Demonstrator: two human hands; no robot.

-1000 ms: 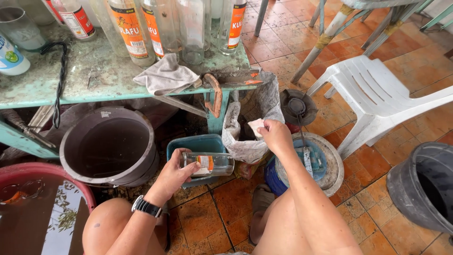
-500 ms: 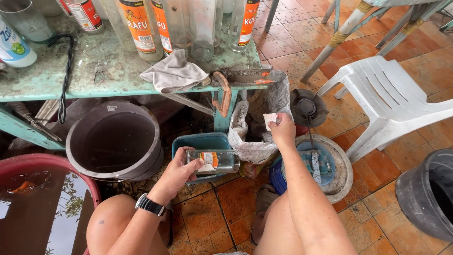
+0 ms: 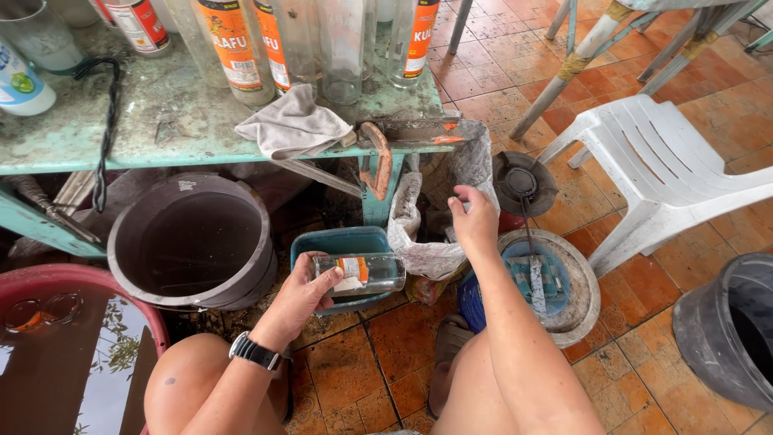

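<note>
The left hand (image 3: 302,294) is clamped on a clear glass bottle (image 3: 360,274), held sideways over a blue tub (image 3: 342,242). The right hand (image 3: 475,221), fingers loosely together, reaches into a grey plastic bag (image 3: 439,201) hanging below the bench (image 3: 161,129), beside a dark bucket (image 3: 193,242).

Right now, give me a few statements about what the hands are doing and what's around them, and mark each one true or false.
1. The left hand holds a clear glass bottle on its side. True.
2. The right hand grips the white plastic chair. False: it is over the open plastic bag, apart from the chair.
3. A grey cloth lies on the green table. True.
4. The dark bucket under the table is full of bottles. False: it looks empty.
5. A watch is on the left wrist. True.
</note>
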